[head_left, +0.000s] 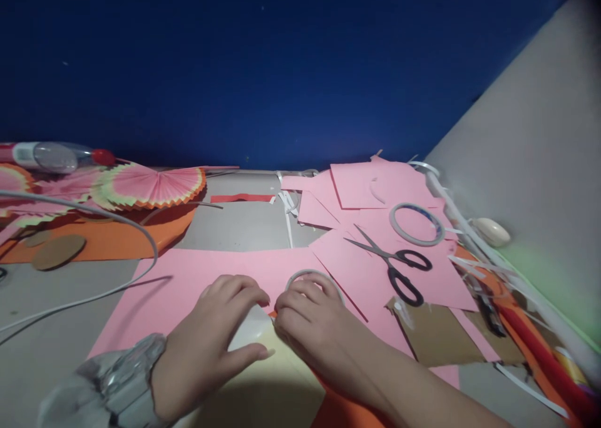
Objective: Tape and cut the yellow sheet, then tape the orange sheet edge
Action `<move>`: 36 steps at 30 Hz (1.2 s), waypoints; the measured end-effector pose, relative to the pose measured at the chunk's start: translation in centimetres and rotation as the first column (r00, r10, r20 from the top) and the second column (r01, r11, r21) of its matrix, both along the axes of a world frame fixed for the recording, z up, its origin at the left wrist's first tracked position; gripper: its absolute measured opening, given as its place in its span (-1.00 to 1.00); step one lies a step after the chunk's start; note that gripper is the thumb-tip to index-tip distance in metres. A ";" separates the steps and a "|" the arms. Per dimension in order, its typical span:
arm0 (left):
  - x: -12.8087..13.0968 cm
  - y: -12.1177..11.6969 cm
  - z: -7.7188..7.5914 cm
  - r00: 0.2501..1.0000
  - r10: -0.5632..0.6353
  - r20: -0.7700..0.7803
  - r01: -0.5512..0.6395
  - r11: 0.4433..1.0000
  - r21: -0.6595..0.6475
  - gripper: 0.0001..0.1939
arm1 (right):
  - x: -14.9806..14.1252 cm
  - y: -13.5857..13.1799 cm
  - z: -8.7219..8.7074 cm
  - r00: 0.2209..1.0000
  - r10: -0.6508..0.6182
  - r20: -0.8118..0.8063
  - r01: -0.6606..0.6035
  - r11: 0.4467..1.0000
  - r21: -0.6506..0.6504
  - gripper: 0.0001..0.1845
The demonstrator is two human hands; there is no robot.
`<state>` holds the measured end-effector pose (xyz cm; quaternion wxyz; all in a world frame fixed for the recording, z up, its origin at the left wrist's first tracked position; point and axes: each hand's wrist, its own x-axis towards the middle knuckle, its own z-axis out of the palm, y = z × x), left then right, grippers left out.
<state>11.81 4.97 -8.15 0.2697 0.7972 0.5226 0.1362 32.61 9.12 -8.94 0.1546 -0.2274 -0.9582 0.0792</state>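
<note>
My left hand [220,334] lies over a pale yellow sheet [263,378], with the thumb spread away from the curved fingers. A glossy whitish patch [248,328] shows between thumb and fingers. Close beside it, my right hand [312,318] has its fingers curled over a roll of tape [305,273], whose rim shows behind the knuckles. The fingertips of both hands nearly meet at the sheet's upper edge, where a bit of orange shows. Orange paper [347,413] lies beneath at the lower right. A large pink sheet [188,278] spreads under the hands.
Black-handled scissors [392,259] lie slightly open on pink paper at right, near another tape roll [416,224]. Brown cardboard [436,334] lies nearer. At left are pleated paper fans [150,187], a plastic bottle [56,156], a cardboard disc [59,251] and a looping cable [136,228].
</note>
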 end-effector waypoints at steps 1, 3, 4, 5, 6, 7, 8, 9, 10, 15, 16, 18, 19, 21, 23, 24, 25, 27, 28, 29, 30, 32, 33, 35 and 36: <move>0.0 0.0 -0.1 1.000 0.003 0.004 -0.003 1.000 0.013 -0.57 | 0.0 0.0 0.0 1.000 -0.002 -0.001 0.002 1.000 -0.004 -0.90; -0.1 0.0 -0.4 1.000 0.011 0.015 -0.012 0.999 0.046 -0.54 | 0.0 0.1 -0.1 1.000 -0.001 -0.011 0.001 1.000 0.005 -0.91; -0.1 0.1 -0.5 1.000 0.015 0.022 -0.016 0.998 0.062 -0.52 | 0.0 0.1 -0.1 1.000 -0.001 -0.016 0.001 1.000 0.015 -0.91; -0.1 0.1 -0.6 0.999 0.019 0.028 -0.021 0.997 0.077 -0.51 | 0.0 0.1 -0.2 1.000 -0.002 -0.019 0.002 1.000 0.023 -0.91; -0.2 0.2 -0.6 0.999 0.021 0.032 -0.024 0.996 0.086 -0.50 | 0.0 0.1 -0.2 1.000 -0.003 -0.019 0.004 1.000 0.028 -0.91; -0.2 0.2 -0.7 0.999 0.021 0.034 -0.024 0.996 0.089 -0.49 | 0.0 0.0 -0.3 1.000 -0.008 -0.017 0.009 1.000 0.028 -0.90; -0.2 0.2 -0.7 0.999 0.020 0.034 -0.022 0.996 0.087 -0.48 | 0.0 0.0 -0.3 1.000 -0.015 -0.014 0.016 1.000 0.024 -0.88; -0.2 0.3 -0.7 0.999 0.019 0.032 -0.021 0.997 0.081 -0.48 | 0.0 0.0 -0.3 1.000 -0.023 -0.016 0.023 0.999 0.023 -0.85; -0.2 0.3 -0.7 0.999 0.020 0.030 -0.022 0.997 0.072 -0.48 | 0.0 0.0 -0.4 0.999 -0.031 -0.020 0.031 0.999 0.024 -0.83; -0.2 0.3 -0.8 0.999 0.024 0.023 -0.025 0.999 0.038 -0.44 | -0.1 -0.2 -0.5 0.998 -0.052 -0.032 0.053 0.998 0.042 -0.80; -0.2 0.3 -0.8 0.999 0.026 0.027 -0.027 0.999 0.036 -0.44 | -0.1 -0.2 -0.5 0.998 -0.052 -0.033 0.054 0.998 0.044 -0.81; -0.2 0.2 -0.6 0.999 0.026 0.037 -0.027 0.999 0.023 -0.47 | -0.1 -0.3 -0.4 0.998 -0.051 -0.034 0.053 0.998 0.043 -0.82; -0.2 0.2 -0.5 0.999 0.018 0.043 -0.018 1.000 0.011 -0.51 | -0.1 -0.2 -0.3 0.998 -0.050 -0.031 0.051 0.998 0.039 -0.83; -0.2 0.3 -0.1 0.998 0.002 0.060 -0.001 1.000 -0.016 -0.62 | -0.1 -0.2 -0.1 0.998 -0.056 -0.031 0.056 0.998 0.029 -0.86; -0.2 0.4 0.2 0.995 0.003 0.097 0.000 0.999 -0.033 -0.72 | -0.1 0.0 0.1 0.996 -0.072 -0.049 0.073 0.997 0.022 -0.91; -0.2 0.4 0.3 0.993 0.014 0.119 -0.009 0.999 -0.039 -0.77 | -0.1 0.0 0.2 0.995 -0.081 -0.064 0.083 0.996 0.020 -0.92; -0.2 0.4 0.4 0.989 0.031 0.141 -0.024 0.999 -0.048 -0.81 | -0.1 0.1 0.2 0.993 -0.090 -0.080 0.091 0.996 0.015 -0.93; -0.3 0.5 0.6 0.983 0.057 0.172 -0.045 0.997 -0.070 -0.86 | 0.0 0.2 0.4 0.990 -0.098 -0.103 0.099 0.995 0.010 -0.92; -0.3 0.5 0.6 0.982 0.060 0.176 -0.046 0.995 -0.083 -0.86 | 0.0 0.2 0.4 0.989 -0.099 -0.112 0.101 0.995 0.013 -0.92; -0.4 0.6 0.7 0.982 0.061 0.177 -0.044 0.994 -0.095 -0.84 | 0.0 0.2 0.5 0.987 -0.101 -0.122 0.104 0.994 0.022 -0.90; -0.4 0.6 0.8 0.982 0.059 0.178 -0.040 0.994 -0.106 -0.83 | 0.0 0.2 0.5 0.986 -0.103 -0.131 0.109 0.994 0.034 -0.88; -0.6 0.8 1.1 0.981 0.048 0.189 -0.024 0.992 -0.127 -0.80 | -0.1 0.3 0.7 0.982 -0.115 -0.149 0.125 0.990 0.060 -0.83; -0.7 0.9 1.2 0.979 0.042 0.198 -0.014 0.990 -0.142 -0.79 | -0.1 0.3 0.7 0.980 -0.126 -0.151 0.138 0.988 0.070 -0.80; -1.1 1.2 1.5 0.974 0.041 0.222 0.000 0.983 -0.185 -0.76 | 0.0 0.4 0.9 0.977 -0.154 -0.144 0.168 0.982 0.091 -0.72; -1.3 1.3 1.7 0.972 0.041 0.232 0.009 0.977 -0.211 -0.74 | 0.0 0.4 0.9 0.976 -0.164 -0.141 0.180 0.978 0.110 -0.68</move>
